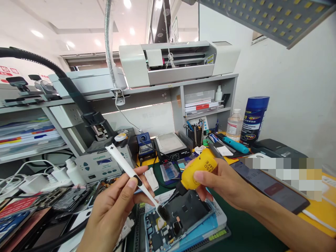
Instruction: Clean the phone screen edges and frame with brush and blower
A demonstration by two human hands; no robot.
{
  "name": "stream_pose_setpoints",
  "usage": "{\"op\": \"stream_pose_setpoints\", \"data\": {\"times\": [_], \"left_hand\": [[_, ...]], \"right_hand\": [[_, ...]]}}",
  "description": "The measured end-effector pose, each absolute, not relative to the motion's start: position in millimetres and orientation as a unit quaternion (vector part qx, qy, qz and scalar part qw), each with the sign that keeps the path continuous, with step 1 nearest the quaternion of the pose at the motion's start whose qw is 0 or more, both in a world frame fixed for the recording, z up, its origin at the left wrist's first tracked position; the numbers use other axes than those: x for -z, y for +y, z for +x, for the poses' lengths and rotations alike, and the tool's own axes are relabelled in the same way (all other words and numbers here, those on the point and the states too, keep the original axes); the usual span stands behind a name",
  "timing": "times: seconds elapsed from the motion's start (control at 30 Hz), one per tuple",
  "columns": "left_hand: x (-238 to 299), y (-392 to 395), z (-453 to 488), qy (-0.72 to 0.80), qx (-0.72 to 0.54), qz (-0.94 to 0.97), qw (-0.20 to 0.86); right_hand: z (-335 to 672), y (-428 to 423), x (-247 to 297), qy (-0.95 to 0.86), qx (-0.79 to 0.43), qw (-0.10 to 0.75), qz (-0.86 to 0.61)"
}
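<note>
My left hand is closed around the handle of a white toothbrush, whose dark bristles point down at an opened phone. In my right hand is a yellow squeeze bottle printed "ESD SAFE", tilted so its thin metal nozzle reaches the brush head. Whether the nozzle touches the bristles I cannot tell. The phone lies with its inner boards and black cover plate showing. Beneath it are a light blue and white block and a dark mat with holes.
Stacked phone parts and a grey control box crowd the left. Behind stand a small hot plate and a tool holder. A phone with a lit screen lies right, near a blue spray can. A lamp hangs overhead.
</note>
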State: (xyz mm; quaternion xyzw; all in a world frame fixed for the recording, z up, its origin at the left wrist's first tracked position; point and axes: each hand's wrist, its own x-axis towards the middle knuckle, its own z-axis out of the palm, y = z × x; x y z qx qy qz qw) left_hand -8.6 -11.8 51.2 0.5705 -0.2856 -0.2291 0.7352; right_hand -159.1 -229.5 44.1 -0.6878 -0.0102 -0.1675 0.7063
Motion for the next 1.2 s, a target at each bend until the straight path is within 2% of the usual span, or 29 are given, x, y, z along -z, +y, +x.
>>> {"op": "stream_pose_setpoints", "data": {"times": [1.2], "left_hand": [[-49.2,-7.0,1.4,-0.32,0.236,0.552,0.733]], "right_hand": [[-161.3,-233.0,-39.5,-0.02,0.162,0.712,-0.683]]}}
